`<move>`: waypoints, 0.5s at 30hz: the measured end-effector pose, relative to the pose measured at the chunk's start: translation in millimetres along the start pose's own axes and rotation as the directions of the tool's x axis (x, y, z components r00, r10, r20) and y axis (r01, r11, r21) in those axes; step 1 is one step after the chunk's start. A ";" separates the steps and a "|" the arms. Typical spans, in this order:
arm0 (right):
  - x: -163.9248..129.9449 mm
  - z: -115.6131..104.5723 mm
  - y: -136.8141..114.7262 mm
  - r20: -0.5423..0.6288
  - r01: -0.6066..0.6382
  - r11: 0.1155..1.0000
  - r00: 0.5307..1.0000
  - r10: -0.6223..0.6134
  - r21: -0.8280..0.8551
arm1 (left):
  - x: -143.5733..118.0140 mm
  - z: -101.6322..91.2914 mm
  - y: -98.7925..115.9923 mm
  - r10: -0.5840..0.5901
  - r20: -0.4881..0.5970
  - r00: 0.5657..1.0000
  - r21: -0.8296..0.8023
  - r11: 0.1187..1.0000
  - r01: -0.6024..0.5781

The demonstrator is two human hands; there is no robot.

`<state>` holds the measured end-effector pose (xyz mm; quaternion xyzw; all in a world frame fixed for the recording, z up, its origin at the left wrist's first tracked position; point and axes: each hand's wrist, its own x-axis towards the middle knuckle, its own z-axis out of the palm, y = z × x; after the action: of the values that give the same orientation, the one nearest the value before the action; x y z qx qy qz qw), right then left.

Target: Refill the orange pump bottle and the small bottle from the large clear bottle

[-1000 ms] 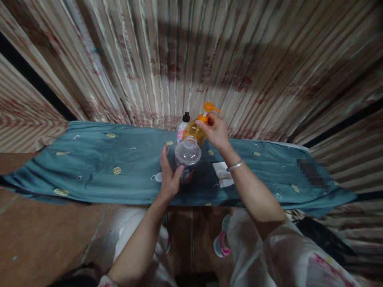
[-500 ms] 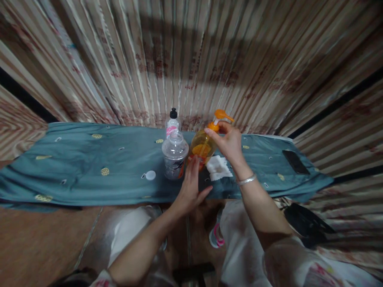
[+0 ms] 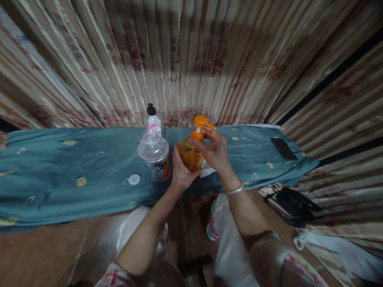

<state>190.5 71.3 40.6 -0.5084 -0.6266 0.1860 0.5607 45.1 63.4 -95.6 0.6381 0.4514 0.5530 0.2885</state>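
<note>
A home room is showing: patterned curtains (image 3: 191,59) hanging at twelve o'clock, teal embroidered cloth (image 3: 74,171) covering a table.

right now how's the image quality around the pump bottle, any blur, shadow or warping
Head view: the pump bottle and both hands, left hand and right hand, read fairly sharp, though the light is dim. A broad shadow band crosses the striped curtain above. The wide lens fans the curtain stripes outward and bows the blue cloth; the edges look smeared.

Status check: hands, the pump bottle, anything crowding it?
Left hand grips pump bottle body. Right hand at its orange neck. Clear jar close beside, left; white cloth behind.
</note>
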 end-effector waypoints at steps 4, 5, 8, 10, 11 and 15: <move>-0.1 -9.7 -0.1 0.136 0.007 0.992 0.990 -0.024 0.127 | -1.8 -3.0 1.1 0.033 0.007 0.999 0.021 0.999 -0.033; -0.7 -10.9 -0.6 0.151 -0.004 0.990 0.988 -0.017 0.138 | -2.2 -4.1 1.4 0.044 0.004 0.999 0.030 0.999 -0.044; -3.7 -10.4 -1.4 0.120 -0.058 0.991 0.992 0.044 0.117 | -3.1 -7.6 2.3 0.063 -0.013 0.998 0.043 0.997 -0.062; -5.4 -8.9 -1.8 0.095 -0.088 0.990 0.992 0.078 0.111 | -3.7 -9.3 2.4 0.054 -0.013 0.998 0.039 0.998 -0.053; -5.9 -8.5 -2.1 0.096 -0.094 0.988 0.992 0.083 0.119 | -3.9 -9.8 2.3 0.047 -0.011 0.999 0.036 0.998 -0.047; -5.7 -11.5 -4.6 0.171 -0.085 0.982 0.984 0.056 0.169 | -4.5 -9.1 1.2 0.044 -0.024 0.999 0.037 0.998 -0.043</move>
<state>198.0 60.7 44.9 -0.4618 -0.6336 0.3017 0.5424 36.6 57.7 -94.5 0.6458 0.4510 0.5588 0.2592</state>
